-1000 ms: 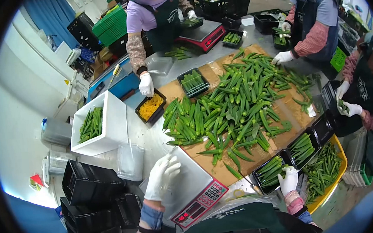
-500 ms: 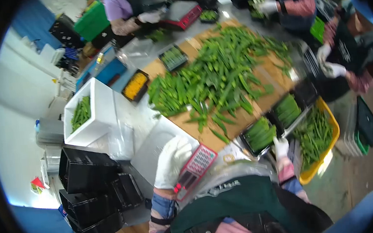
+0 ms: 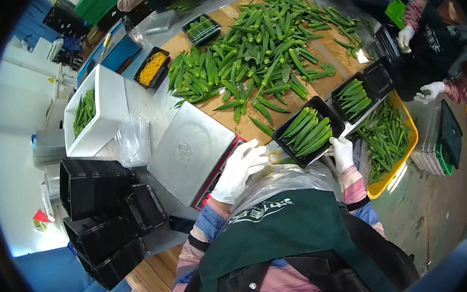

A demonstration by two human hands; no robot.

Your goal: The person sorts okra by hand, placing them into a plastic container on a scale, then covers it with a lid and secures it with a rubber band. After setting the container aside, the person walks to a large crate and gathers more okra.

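Observation:
My left hand (image 3: 241, 170), in a white glove, is open over the front edge of a scale (image 3: 190, 155) with a metal plate and red body. Its fingers point towards a black tray (image 3: 324, 107) of okra pods (image 3: 308, 133) lined up side by side. My right hand (image 3: 342, 153), also gloved, grips that tray's near right corner. Yellow rubber bands (image 3: 274, 157) lie between my left hand and the tray. Beyond, a second black tray holds more okra (image 3: 353, 99). A large pile of loose okra (image 3: 264, 50) covers cardboard (image 3: 331, 91).
At right stands a yellow crate (image 3: 410, 132) of okra. To the left are a white foam box (image 3: 111, 95), stacked black trays (image 3: 91, 187) and clear bags (image 3: 134, 143). A black tray (image 3: 151, 70) holds yellow bands. A co-worker's gloved hand (image 3: 429, 92) shows at far right.
The view has tilted down. My left hand has moved right, from beside the scale's keypad towards the okra tray. My right hand stays at the tray's corner.

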